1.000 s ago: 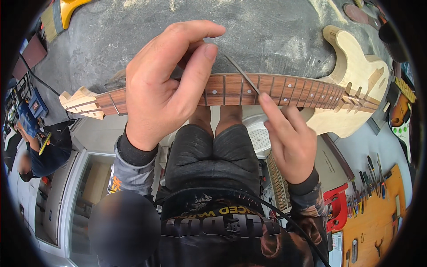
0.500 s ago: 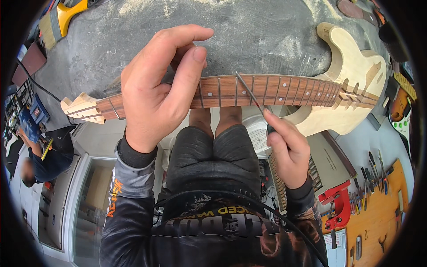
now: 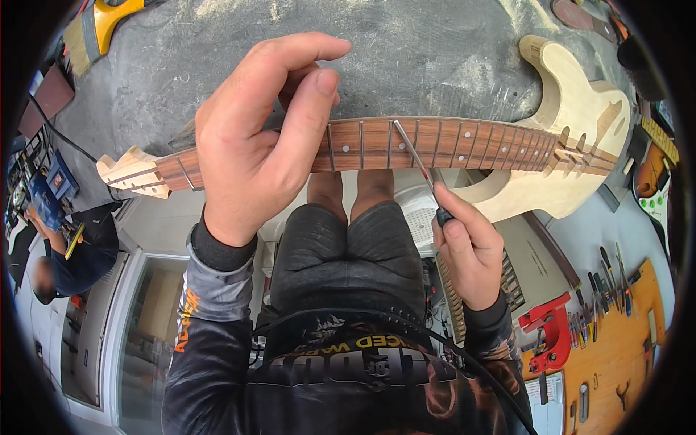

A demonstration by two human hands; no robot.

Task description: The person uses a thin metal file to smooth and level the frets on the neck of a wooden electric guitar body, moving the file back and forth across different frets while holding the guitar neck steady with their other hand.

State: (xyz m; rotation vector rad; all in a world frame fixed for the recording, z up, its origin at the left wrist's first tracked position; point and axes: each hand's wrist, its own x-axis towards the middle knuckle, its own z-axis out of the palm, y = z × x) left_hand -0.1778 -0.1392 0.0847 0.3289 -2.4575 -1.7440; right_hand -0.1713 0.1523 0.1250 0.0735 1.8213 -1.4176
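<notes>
An unfinished electric guitar lies across the bench, its pale body point(image 3: 518, 194) on the right and its headstock point(image 3: 133, 172) on the left. Metal frets cross its dark wood fretboard point(image 3: 375, 147). My left hand point(image 3: 246, 145) rests on edge over the neck near the headstock end, thumb and index finger apart with nothing between them. Its other fingers are partly hidden. My right hand point(image 3: 470, 250) grips the dark handle of a thin file point(image 3: 413, 151) at the near side of the neck. The file's slender metal shaft slants over the fretboard, its tip by a fret near the far edge.
Sawdust lies on the grey bench point(image 3: 428, 54). A wide yellow-handled brush point(image 3: 101, 32) is at the far left. At lower right are a red clamp point(image 3: 549, 337) and several hand tools on a wooden board point(image 3: 602, 377). Another person point(image 3: 83, 254) works at the left.
The file's tip has shifted slightly right and nearer along the fretboard, and more of its handle shows. The left hand stays almost in place.
</notes>
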